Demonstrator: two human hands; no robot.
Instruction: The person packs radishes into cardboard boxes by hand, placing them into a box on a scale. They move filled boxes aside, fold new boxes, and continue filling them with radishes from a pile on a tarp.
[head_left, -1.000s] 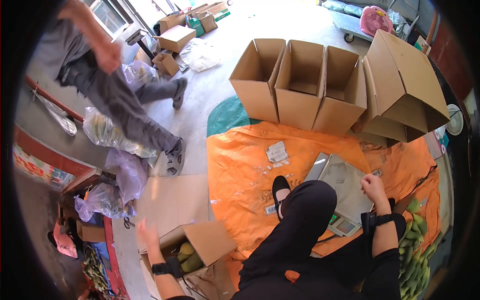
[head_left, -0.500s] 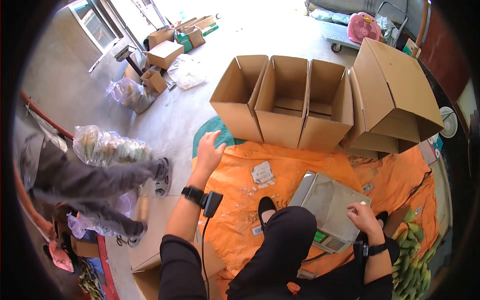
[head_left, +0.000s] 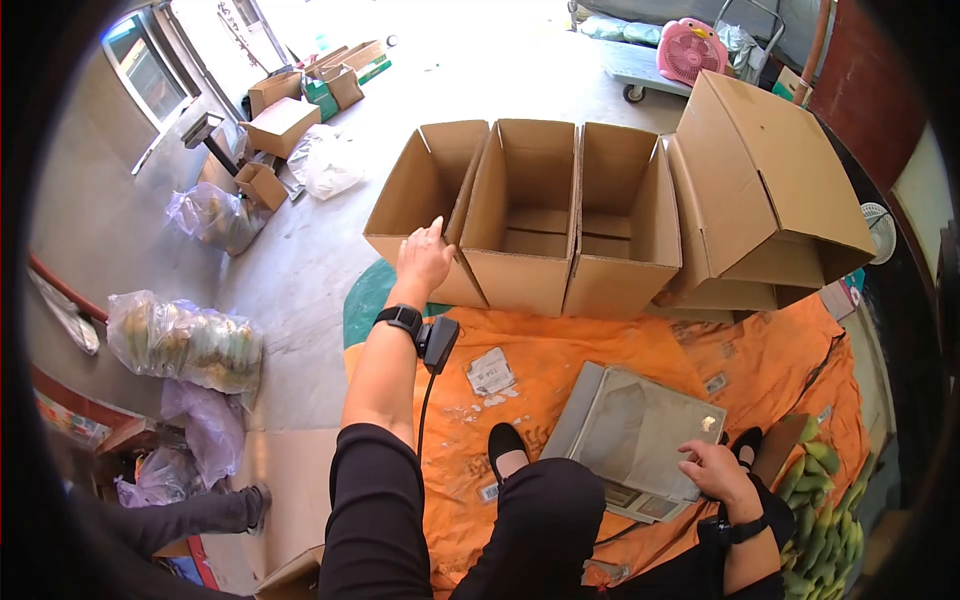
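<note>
My left hand [head_left: 425, 262] is at the near rim of the leftmost open cardboard box [head_left: 400, 220], fingers bent over the edge near its right corner. Two more upright cardboard boxes, a middle one [head_left: 515, 270] and a right one [head_left: 622, 285], stand flush beside it with their tops open. Over the right edge of a flat weighing scale [head_left: 640, 420], my right hand [head_left: 715, 470] hovers with fingers loosely bent and apart, holding nothing. A small pale scrap lies on the scale's far right corner.
An orange sheet [head_left: 560, 345] covers the floor under the scale. Further cardboard boxes [head_left: 790, 160] lean at the right, above a heap of green produce [head_left: 825, 510]. Filled plastic bags [head_left: 185, 340] and another person's leg [head_left: 200, 515] are at the left. A pink fan [head_left: 690, 50] sits on a trolley.
My left hand has gone from above the sheet to the leftmost box's rim. My right hand stays by the scale. The other person's legs have shifted toward the lower left; the view has turned slightly.
</note>
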